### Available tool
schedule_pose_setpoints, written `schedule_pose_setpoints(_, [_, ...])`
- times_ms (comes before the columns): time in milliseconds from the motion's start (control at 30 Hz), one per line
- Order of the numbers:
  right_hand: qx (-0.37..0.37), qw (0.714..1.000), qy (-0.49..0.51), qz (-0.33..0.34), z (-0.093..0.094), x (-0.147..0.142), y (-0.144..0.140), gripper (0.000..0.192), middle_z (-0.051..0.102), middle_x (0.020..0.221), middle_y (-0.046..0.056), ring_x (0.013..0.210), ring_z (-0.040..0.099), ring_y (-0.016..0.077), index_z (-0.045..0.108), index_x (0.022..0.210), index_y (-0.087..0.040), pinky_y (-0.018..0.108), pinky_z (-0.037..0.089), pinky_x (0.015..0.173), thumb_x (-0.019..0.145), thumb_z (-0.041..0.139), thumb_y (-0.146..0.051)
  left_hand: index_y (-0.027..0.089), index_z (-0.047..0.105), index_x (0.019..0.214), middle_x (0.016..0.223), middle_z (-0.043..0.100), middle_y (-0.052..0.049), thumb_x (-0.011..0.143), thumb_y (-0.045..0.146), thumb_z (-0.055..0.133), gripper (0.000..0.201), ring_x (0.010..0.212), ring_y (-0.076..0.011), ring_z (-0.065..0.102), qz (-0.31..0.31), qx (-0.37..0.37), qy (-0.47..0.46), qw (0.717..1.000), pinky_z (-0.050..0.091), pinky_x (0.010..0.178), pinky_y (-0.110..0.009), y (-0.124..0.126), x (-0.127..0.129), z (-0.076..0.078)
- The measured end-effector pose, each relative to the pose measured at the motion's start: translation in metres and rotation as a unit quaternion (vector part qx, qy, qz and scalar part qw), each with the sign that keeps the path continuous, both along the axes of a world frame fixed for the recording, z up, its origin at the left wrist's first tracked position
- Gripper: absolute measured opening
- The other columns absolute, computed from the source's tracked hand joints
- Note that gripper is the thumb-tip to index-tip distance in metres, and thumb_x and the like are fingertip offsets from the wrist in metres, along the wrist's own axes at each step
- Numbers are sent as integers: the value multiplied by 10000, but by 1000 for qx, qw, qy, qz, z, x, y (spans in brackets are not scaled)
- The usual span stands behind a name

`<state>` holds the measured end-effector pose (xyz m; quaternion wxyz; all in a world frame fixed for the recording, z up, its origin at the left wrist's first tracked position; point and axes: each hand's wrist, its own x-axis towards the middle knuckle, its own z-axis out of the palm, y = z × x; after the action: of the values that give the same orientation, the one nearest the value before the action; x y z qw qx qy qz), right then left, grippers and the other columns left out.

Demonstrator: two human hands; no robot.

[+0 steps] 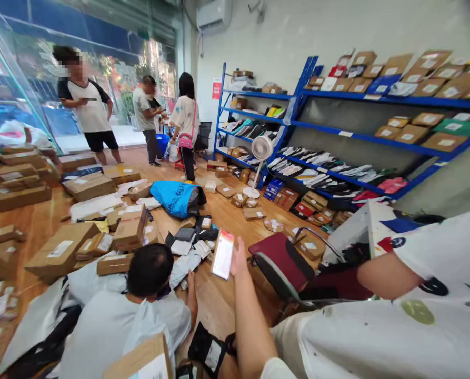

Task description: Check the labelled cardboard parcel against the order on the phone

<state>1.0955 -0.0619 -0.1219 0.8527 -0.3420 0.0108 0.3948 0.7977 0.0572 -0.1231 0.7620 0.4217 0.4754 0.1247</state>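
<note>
**Item held.** Phone (222, 255), lower centre of the frame, upright with its long axis running up and slightly right. The lit screen faces the camera. It stands in the air over the floor, just right of the head of a crouching person (148, 273).

**Hands.** The left hand (237, 259) rises from the bottom centre on a bare forearm. Its fingers are wrapped round the back of the phone and the thumb stands up along the right edge, so the phone lies directly to the left of the palm, touching it. The right arm (377, 273) shows at right of centre. Its hand is hidden behind a chair (280, 255), so how its fingers stand cannot be told. The left hand is the only one at the phone.

**Surface.** Wooden floor (219, 300), strewn with cardboard boxes (61, 250), flat mail bags and a blue sack (175, 197) at centre. The chair, red-seated with a metal frame, is just right of the hand.

**Room.**
- Blue shelves (337, 95) fill the right wall, loaded with parcels.
- A white fan (261, 148) stands at their foot.
- Three people stand at upper left by a glass front (21, 68).
- An air conditioner (213, 15) hangs at top centre.
</note>
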Motion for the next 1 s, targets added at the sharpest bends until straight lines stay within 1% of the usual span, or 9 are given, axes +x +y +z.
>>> schedule_pose_setpoints(67, [23, 999, 0, -27, -5, 31, -17, 566, 710, 788, 100, 725, 656, 231, 636, 934, -117, 386, 500, 749, 804, 341, -583, 223, 484, 1222, 1190, 572, -106, 816, 373, 559, 440, 1052, -262, 559, -9, 3, -4, 1000, 515, 810, -476, 6, 38, 1])
schedule_pose_setpoints(133, [44, 998, 3, -50, -12, 49, -35, 657, 696, 929, 137, 863, 647, 264, 620, 1003, -106, 436, 477, 823, 777, 312, -640, 270, 441, 1280, 1274, 535, -88, 803, 382, 576, 508, 1141, -312, 510, -19, 5, -17, 1000, 501, 840, -530, 14, 77, -1])
schedule_pose_setpoints(200, [58, 996, 5, -73, -21, 57, -51, 701, 667, 1040, 145, 973, 617, 284, 603, 1051, -123, 483, 440, 884, 734, 328, -685, 342, 428, 1297, 1359, 469, 36, 828, 355, 543, 483, 1230, -393, 376, -31, 2, -39, 999, 449, 870, -551, 22, 110, -6])
schedule_pose_setpoints(300, [61, 993, 10, -103, -41, 55, -70, 635, 680, 1011, 124, 989, 611, 281, 610, 1039, -159, 513, 403, 922, 710, 405, -661, 416, 380, 1311, 1445, 298, 141, 835, 292, 513, 510, 1249, -419, 206, -40, -12, -72, 997, 385, 863, -538, 33, 138, -17])
schedule_pose_setpoints(467, [61, 989, 25, -134, -81, 48, -89, 545, 699, 949, 89, 944, 630, 233, 656, 954, -168, 440, 390, 941, 755, 399, -606, 459, 395, 1287, 1469, 148, 191, 758, 262, 596, 599, 1235, -416, 133, -25, -18, -86, 996, 397, 852, -502, 47, 145, -37])
schedule_pose_setpoints(700, [28, 988, 60, -139, -119, 59, -104, 482, 714, 800, 105, 938, 631, 290, 701, 821, -153, 466, 425, 881, 740, 448, -556, 540, 445, 1206, 1389, 233, 288, 606, 218, 711, 731, 1277, -377, 72, -36, 9, -81, 996, 464, 871, -548, 60, 162, -56])
schedule_pose_setpoints(800, [7, 989, 76, -130, -129, 73, -117, 480, 716, 809, 124, 938, 631, 310, 705, 858, -147, 498, 416, 880, 732, 467, -545, 519, 441, 1221, 1388, 262, 256, 579, 220, 737, 768, 1297, -338, 24, -63, 37, -70, 995, 462, 910, -526, 69, 168, -67])
schedule_pose_setpoints(900, [-14, 988, 91, -123, -139, 87, -136, 502, 712, 867, 151, 909, 641, 318, 697, 896, -133, 534, 381, 917, 720, 481, -550, 469, 431, 1253, 1414, 265, 192, 577, 283, 758, 773, 1303, -334, 2, -124, 68, -40, 989, 420, 963, -528, 75, 174, -80])
schedule_pose_setpoints(1000, [-29, 986, 99, -133, -147, 98, -152, 500, 707, 908, 164, 902, 643, 313, 692, 895, -130, 556, 331, 967, 690, 516, -551, 471, 379, 1292, 1395, 355, 162, 647, 407, 699, 723, 1298, -358, 84, -151, 33, -9, 988, 403, 953, -561, 66, 183, -93])
